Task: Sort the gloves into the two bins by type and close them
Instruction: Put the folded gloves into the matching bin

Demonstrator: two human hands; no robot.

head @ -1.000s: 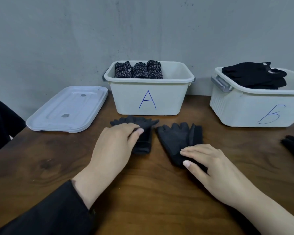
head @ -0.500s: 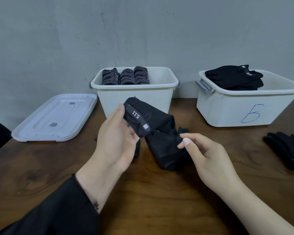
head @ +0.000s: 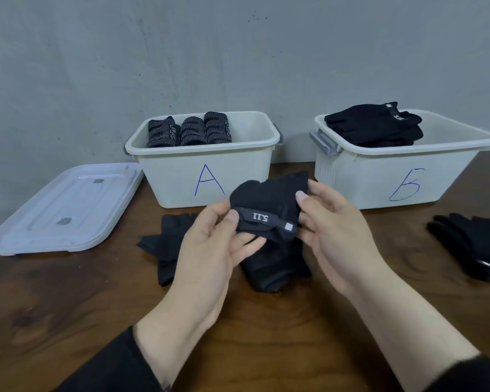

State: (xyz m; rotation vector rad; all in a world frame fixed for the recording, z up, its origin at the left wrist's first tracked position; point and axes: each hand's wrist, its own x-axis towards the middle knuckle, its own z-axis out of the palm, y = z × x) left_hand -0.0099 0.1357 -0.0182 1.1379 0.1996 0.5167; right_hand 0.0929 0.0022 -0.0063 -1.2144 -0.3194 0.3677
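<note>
Both my hands hold a folded black glove (head: 269,202) with a white-lettered wrist strap, raised above the table in front of bin A (head: 238,176). My left hand (head: 212,250) pinches its left end at the strap; my right hand (head: 334,230) grips its right side. Another black glove (head: 164,247) lies flat on the table behind my left hand. Bin A holds three rolled grey-patterned gloves (head: 190,131). Bin B (head: 374,176) on the right holds a stack of plain black gloves (head: 376,128).
A white lid (head: 65,210) lies flat on the table left of bin A. More black gloves (head: 475,244) lie at the table's right edge. A grey wall stands right behind both bins. The wooden table (head: 68,306) extends toward me.
Both hands left the gloves lying on the table; I lifted one black glove and now hold it folded between both hands in front of bin A. The camera view shifted slightly.
</note>
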